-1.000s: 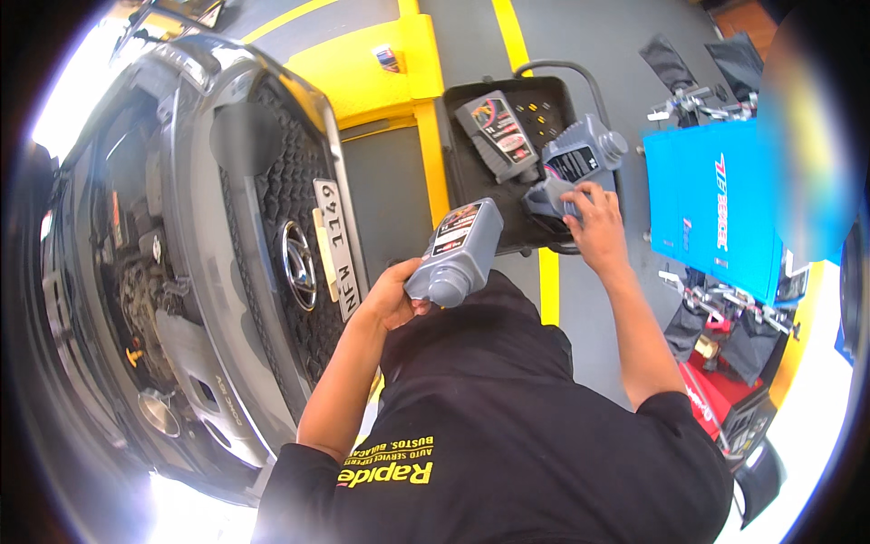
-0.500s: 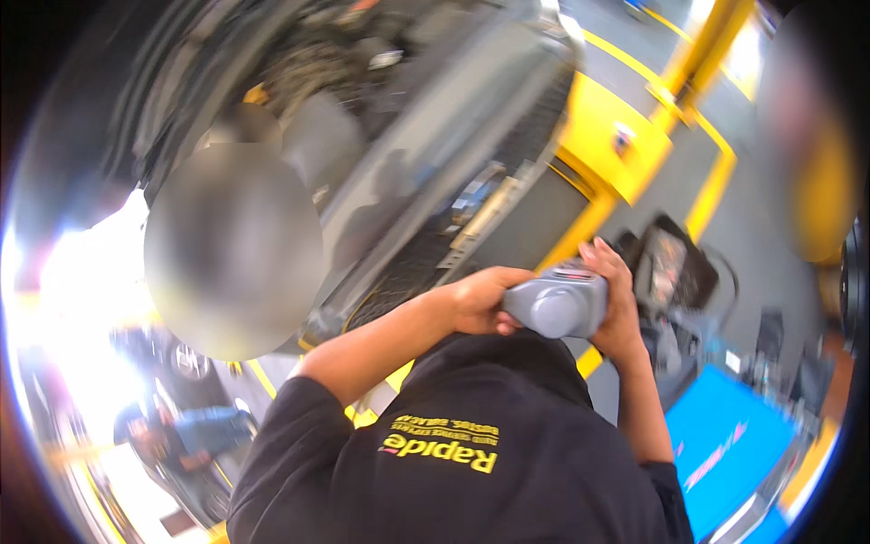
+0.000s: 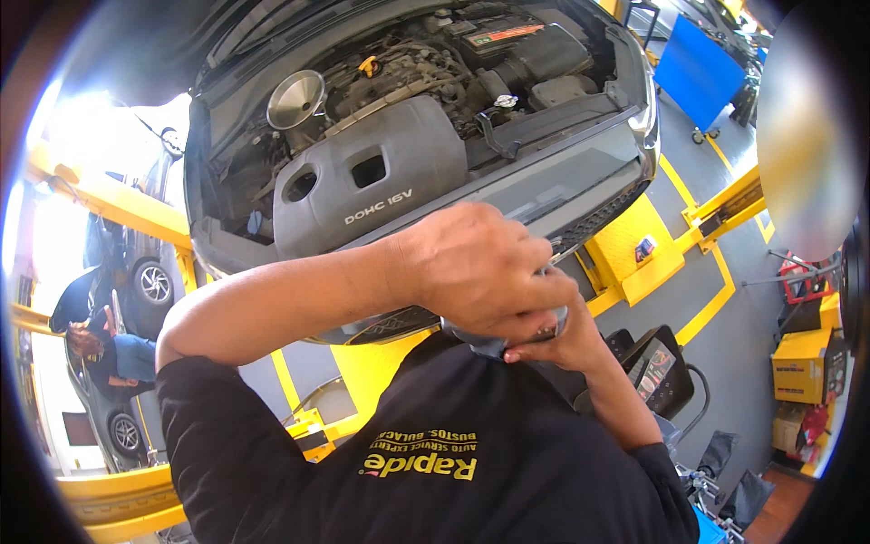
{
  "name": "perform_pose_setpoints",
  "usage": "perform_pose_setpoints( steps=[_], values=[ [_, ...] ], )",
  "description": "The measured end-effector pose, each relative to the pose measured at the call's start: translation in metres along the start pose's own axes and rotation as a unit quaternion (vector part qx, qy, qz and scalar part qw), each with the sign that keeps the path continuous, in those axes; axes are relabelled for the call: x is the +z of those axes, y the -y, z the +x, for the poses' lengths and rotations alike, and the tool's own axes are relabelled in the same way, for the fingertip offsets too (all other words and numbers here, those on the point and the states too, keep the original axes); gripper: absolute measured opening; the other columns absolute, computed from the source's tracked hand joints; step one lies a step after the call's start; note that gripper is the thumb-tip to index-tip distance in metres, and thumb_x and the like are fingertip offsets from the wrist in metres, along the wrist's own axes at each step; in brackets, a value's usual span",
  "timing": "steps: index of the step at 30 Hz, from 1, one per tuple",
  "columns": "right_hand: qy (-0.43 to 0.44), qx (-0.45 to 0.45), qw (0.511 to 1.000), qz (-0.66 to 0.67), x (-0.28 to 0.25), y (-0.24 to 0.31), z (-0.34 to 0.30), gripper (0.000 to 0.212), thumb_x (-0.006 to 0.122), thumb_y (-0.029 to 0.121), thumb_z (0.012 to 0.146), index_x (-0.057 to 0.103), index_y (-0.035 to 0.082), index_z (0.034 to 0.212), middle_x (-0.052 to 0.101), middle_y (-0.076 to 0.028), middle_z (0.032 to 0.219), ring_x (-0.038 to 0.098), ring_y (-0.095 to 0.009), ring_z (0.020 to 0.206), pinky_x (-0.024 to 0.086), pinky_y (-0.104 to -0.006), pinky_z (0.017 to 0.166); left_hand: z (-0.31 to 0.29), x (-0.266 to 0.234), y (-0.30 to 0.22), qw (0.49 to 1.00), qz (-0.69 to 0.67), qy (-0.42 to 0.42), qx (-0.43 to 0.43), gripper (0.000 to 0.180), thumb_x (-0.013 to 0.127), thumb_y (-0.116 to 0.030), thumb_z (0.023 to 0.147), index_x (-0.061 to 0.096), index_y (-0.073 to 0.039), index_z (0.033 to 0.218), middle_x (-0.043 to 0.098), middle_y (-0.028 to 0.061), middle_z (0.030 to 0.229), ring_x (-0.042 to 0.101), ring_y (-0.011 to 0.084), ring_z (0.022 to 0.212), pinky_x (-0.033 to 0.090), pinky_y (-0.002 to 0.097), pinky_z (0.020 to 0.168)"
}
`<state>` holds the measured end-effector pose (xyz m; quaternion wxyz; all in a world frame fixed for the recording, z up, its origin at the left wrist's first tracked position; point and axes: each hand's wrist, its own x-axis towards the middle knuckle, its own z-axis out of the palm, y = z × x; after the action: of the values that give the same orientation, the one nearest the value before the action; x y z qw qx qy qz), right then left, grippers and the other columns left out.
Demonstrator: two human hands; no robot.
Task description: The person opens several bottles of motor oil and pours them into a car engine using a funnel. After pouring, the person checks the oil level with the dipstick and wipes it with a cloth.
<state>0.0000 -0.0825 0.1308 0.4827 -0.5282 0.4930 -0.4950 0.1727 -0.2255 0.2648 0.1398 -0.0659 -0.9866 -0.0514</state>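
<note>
A grey bottle is between my two hands, close in front of my chest and mostly hidden by them. My left hand is closed over its top, with the fingers bent round that end. From the right, my right hand grips the bottle's side, its fingers partly covered by the left hand. Beyond them is the open engine bay of a car, with a grey plastic engine cover. A metal funnel stands in the engine bay at the cover's far left.
A battery lies at the engine bay's far right. Yellow lift parts stand right of the bumper. A black open container is on the floor to my right, with yellow boxes farther right. Another person is by a car on the left.
The head view has swung so that the engine bay now lies ahead. My left hand has gone from the bottle's side to over its top, hiding most of it.
</note>
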Motion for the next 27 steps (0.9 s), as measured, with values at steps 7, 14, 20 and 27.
perform_pose_setpoints(
  steps=[7, 14, 20, 27],
  values=[
    [-0.255, -0.018, 0.944, -0.210, 0.035, 0.003, 0.055, 0.077, 0.100, 0.032, 0.064, 0.056, 0.003, 0.120, 0.071, -0.018, 0.110, 0.071, -0.036, 0.104, 0.055, -0.0451, 0.086, 0.021, 0.005, 0.046, 0.935, 0.151, 0.094, -0.306, 0.034, 0.062, -0.040, 0.098, 0.066, -0.006, 0.096, 0.069, 0.0121, 0.075, 0.072, 0.0361, 0.070, 0.055, 0.0481, 0.054],
    [0.011, -0.055, 0.995, -0.080, -0.025, 0.005, 0.023, 0.093, 0.101, 0.033, 0.062, 0.053, 0.003, 0.135, 0.068, -0.017, 0.122, 0.065, -0.031, 0.119, 0.050, -0.0427, 0.100, 0.022, -0.006, 0.037, 0.992, 0.015, -0.037, 0.122, 0.038, 0.070, -0.044, 0.090, 0.062, -0.007, 0.092, 0.062, 0.0087, 0.076, 0.061, 0.0319, 0.062, 0.049, 0.0424, 0.053],
    [-0.214, -0.043, 0.963, -0.159, -0.013, 0.005, 0.008, 0.090, 0.100, 0.036, 0.062, 0.054, 0.003, 0.131, 0.066, -0.019, 0.121, 0.064, -0.039, 0.117, 0.050, -0.0445, 0.098, 0.073, 0.008, 0.032, 0.961, 0.072, 0.103, -0.247, 0.032, 0.057, -0.037, 0.102, 0.060, -0.009, 0.088, 0.066, 0.0182, 0.070, 0.067, 0.0424, 0.067, 0.051, 0.0533, 0.060],
    [-0.163, -0.020, 0.983, -0.081, -0.043, 0.010, -0.059, 0.087, 0.101, 0.032, 0.059, 0.056, 0.005, 0.128, 0.067, -0.019, 0.121, 0.065, -0.038, 0.116, 0.051, -0.0436, 0.097, 0.106, 0.020, -0.016, 0.989, 0.031, -0.010, 0.145, 0.043, 0.053, -0.046, 0.102, 0.061, -0.006, 0.090, 0.058, 0.0138, 0.067, 0.061, 0.0381, 0.058, 0.048, 0.0500, 0.057]
  ],
)
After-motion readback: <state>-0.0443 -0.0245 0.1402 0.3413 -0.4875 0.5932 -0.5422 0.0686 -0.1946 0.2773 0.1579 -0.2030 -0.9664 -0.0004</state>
